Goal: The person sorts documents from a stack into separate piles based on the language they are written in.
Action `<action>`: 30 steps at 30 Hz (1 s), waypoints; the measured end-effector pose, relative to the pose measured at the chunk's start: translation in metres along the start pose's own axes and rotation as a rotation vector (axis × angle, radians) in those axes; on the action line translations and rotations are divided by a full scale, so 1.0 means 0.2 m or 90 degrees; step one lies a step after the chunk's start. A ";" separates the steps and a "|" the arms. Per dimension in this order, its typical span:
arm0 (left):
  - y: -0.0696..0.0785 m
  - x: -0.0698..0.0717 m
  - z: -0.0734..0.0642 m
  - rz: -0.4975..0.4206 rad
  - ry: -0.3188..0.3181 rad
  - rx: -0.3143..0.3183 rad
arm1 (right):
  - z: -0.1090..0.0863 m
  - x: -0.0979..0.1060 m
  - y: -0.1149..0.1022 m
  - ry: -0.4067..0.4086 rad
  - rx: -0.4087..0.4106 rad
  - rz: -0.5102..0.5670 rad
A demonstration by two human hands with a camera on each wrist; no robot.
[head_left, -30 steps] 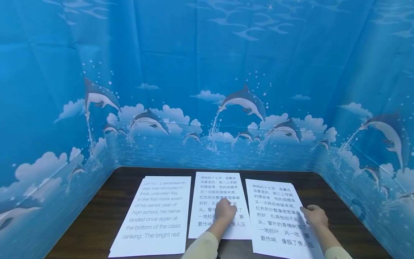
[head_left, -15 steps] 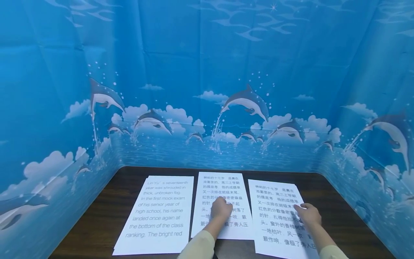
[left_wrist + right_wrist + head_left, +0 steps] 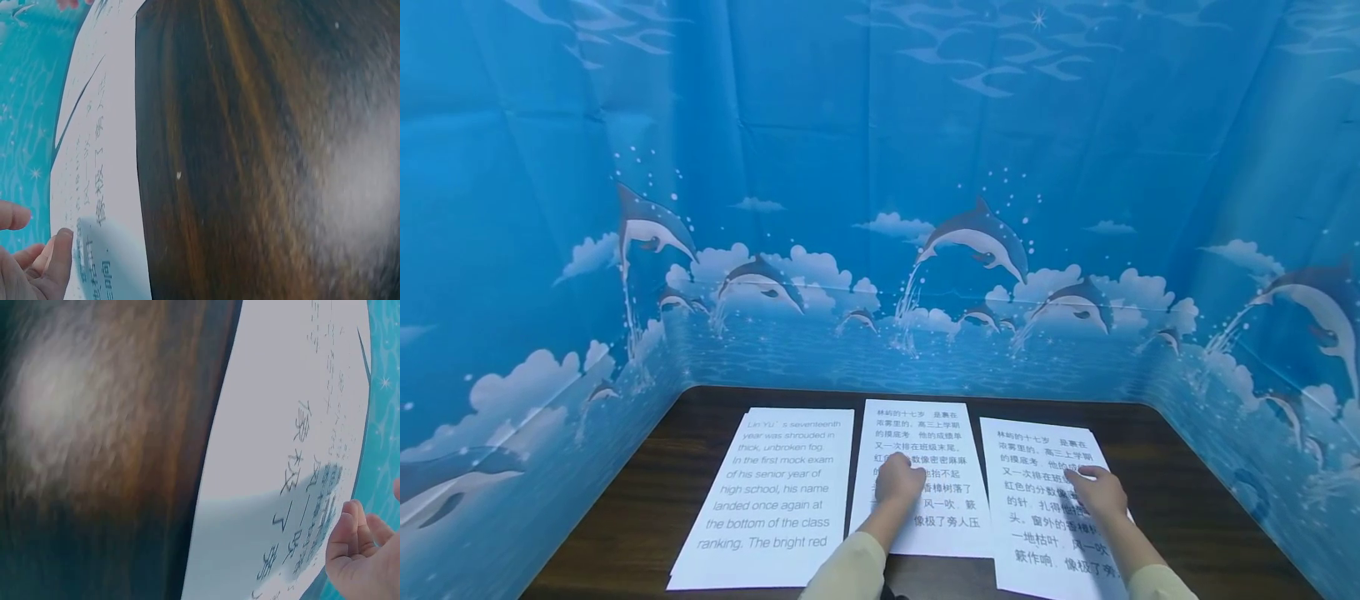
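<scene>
In the head view, my left hand (image 3: pixel 898 483) is over the left part of the middle printed sheet (image 3: pixel 943 471), which bears Chinese text. Its thumb and fingers stand apart in the left wrist view, with nothing between them, and the hand (image 3: pixel 44 265) casts a shadow on the paper. Over the right printed sheets (image 3: pixel 1026 508), also in Chinese, is my right hand (image 3: pixel 1101 493), near their right side. Loosely bent fingers (image 3: pixel 347 534) hold nothing in the right wrist view. Each hand hides some lines of text.
A stack of sheets with English text (image 3: pixel 767 500) lies at the left, its edges slightly uneven. All the papers rest on a dark wood-grain table (image 3: pixel 617 508). A blue dolphin-print curtain (image 3: pixel 820 167) surrounds its back and sides.
My right hand has moved left from the right edge of the right sheets, further in over the text. My left hand has shifted left across the middle sheet. The head view has turned slightly.
</scene>
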State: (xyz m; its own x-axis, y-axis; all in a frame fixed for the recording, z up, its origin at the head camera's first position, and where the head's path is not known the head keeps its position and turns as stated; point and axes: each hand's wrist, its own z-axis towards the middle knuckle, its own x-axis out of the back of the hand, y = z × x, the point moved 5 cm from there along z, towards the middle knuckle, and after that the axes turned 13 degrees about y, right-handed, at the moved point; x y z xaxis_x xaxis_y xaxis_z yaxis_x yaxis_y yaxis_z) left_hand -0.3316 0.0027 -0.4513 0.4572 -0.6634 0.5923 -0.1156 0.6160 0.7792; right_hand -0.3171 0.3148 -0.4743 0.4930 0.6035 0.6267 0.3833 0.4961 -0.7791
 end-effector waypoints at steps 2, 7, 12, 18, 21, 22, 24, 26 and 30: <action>-0.01 0.02 0.01 -0.001 0.002 0.007 | -0.01 -0.01 -0.01 -0.004 0.008 0.007; -0.03 0.06 0.03 -0.014 0.001 0.014 | 0.04 -0.09 0.01 -0.003 0.020 0.007; -0.06 0.08 0.07 -0.008 0.014 0.020 | 0.10 -0.17 0.05 -0.006 0.022 -0.012; -0.09 0.10 0.09 -0.004 0.010 0.029 | 0.01 -0.15 -0.04 -0.014 0.026 -0.002; -0.10 0.11 0.10 -0.003 0.010 0.028 | -0.03 -0.14 -0.08 -0.030 0.023 0.013; -0.11 0.11 0.10 -0.002 0.011 0.029 | -0.03 -0.14 -0.08 -0.037 0.022 0.018; -0.11 0.13 0.10 -0.004 0.013 0.032 | -0.03 -0.17 -0.08 -0.042 0.024 0.017; -0.12 0.14 0.11 -0.002 0.014 0.036 | 0.00 -0.20 -0.06 -0.039 0.028 0.006; -0.14 0.16 0.12 0.003 0.017 0.043 | 0.08 -0.29 0.02 -0.030 0.043 -0.012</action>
State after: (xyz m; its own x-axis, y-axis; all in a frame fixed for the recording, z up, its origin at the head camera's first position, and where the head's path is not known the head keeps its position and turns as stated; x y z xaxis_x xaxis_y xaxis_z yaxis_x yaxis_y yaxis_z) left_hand -0.3348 -0.0463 -0.4487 0.4797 -0.6485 0.5910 -0.1769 0.5883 0.7890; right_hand -0.3567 0.2907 -0.5133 0.4486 0.6215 0.6422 0.3377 0.5474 -0.7657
